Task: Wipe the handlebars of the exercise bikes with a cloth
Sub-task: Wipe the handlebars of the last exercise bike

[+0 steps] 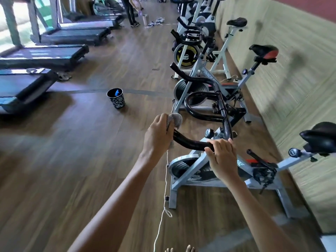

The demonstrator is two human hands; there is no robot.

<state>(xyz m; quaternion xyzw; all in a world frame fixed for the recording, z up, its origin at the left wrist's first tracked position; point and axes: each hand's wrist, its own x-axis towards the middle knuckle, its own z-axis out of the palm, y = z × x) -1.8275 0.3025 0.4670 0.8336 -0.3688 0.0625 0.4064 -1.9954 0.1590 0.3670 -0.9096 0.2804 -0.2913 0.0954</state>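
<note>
I see the nearest bike (218, 183) standing along the right edge of the floor (91, 160), beside the wall (291, 70); its black handlebar (189, 142) reaches toward me. The left hand (160, 135) is clamped around a grey cloth (175, 120), which is bunched over the tip of the handlebar's near horn; the right hand (222, 157) sits further along the same bar, at its bend, fingers curled over the tube and holding it; the two hands are apart, with bare black tube between them. A thin white cord (165, 179) runs past the left hand and down across the floor. A second bike (196, 82) stands just behind the first in the same row; a dark patterned cup (116, 100) with something blue inside stands on the floor to its left; treadmills (41, 55) line the floor's left edge.
</note>
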